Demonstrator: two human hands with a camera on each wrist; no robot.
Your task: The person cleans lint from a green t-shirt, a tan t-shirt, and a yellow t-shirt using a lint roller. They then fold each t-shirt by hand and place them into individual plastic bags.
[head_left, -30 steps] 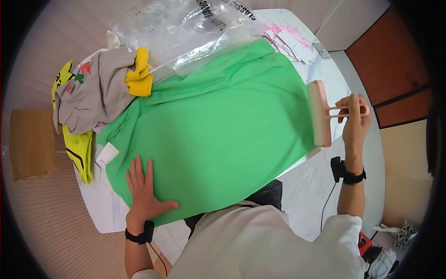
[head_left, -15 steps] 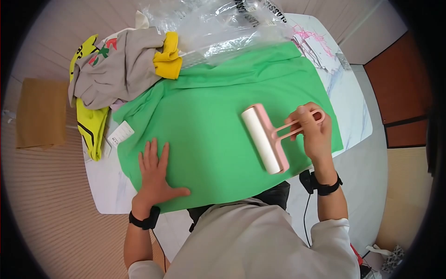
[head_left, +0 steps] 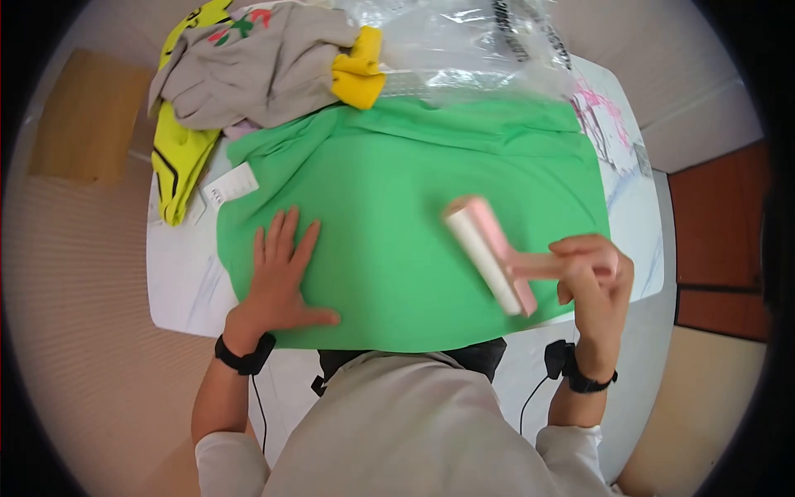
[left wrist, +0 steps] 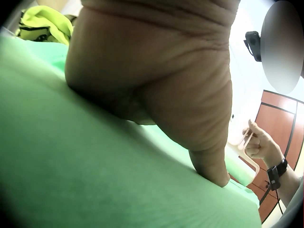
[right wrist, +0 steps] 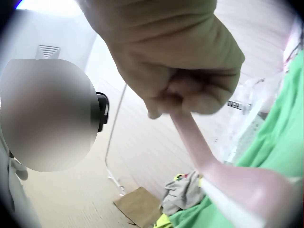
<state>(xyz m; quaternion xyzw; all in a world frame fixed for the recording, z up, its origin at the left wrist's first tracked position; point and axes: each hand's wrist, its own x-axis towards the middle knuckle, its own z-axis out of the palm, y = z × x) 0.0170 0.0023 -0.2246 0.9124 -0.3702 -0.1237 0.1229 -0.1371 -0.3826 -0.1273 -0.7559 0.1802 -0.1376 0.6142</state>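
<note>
A green garment (head_left: 397, 240) lies spread over the white marbled table (head_left: 186, 286), with a few folds along its far side. My left hand (head_left: 281, 286) rests on its left part, fingers spread and thumb out to the right. In my right hand (head_left: 598, 290) I grip the handle of a pink lint roller (head_left: 517, 269); its white roll is tilted over the right half of the garment and is blurred. The right wrist view shows curled fingers around the pink handle (right wrist: 192, 140). A white paper tag (head_left: 232, 186) lies at the garment's left edge.
A grey garment (head_left: 257, 70) with a yellow cuff (head_left: 358, 70) and a bright yellow garment (head_left: 182, 157) are heaped at the far left. Behind the green cloth lies a clear plastic bag (head_left: 472, 50). White tags with pink strings (head_left: 604, 120) sit at the far right.
The lint roller has come from the garment's right edge leftward over the cloth, and its handle has turned in my right hand. The left hand keeps its place while the head view has shifted.
</note>
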